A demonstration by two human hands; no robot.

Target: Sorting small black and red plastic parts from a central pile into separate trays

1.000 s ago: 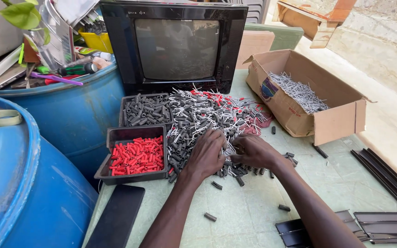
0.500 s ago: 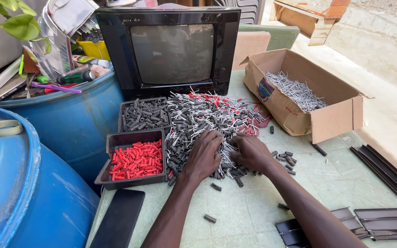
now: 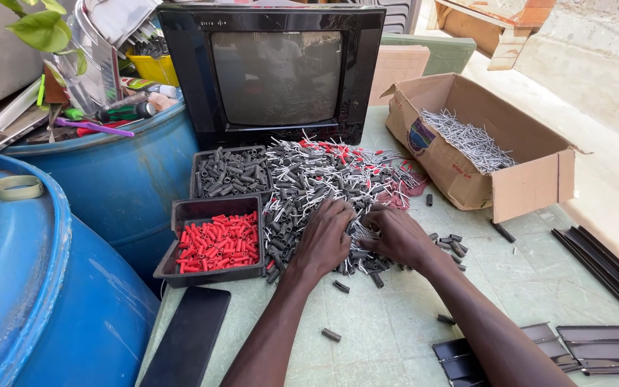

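Note:
A big heap of grey and red sleeves with thin metal pins (image 3: 331,175) lies on the pale green table (image 3: 395,322) in front of a black television (image 3: 274,68). My left hand (image 3: 324,236) rests palm down on the heap's near edge, fingers spread into the pieces. My right hand (image 3: 395,233) lies beside it on the same edge, fingers curled into the pieces; what it pinches is hidden. A black tray of red sleeves (image 3: 216,242) sits left of my left hand. Behind it stands a black tray of grey sleeves (image 3: 229,172).
An open cardboard box (image 3: 539,179) with loose metal pins (image 3: 467,140) stands at the right. Blue barrels (image 3: 51,287) crowd the left. A black phone (image 3: 188,344) lies near the front edge. Black strips (image 3: 603,269) and flat black pieces (image 3: 596,347) lie at right. Stray sleeves (image 3: 331,335) dot the table.
Both hands stay on the heap's near edge, working among the pieces. The view has shifted slightly; nothing visibly lifted or dropped.

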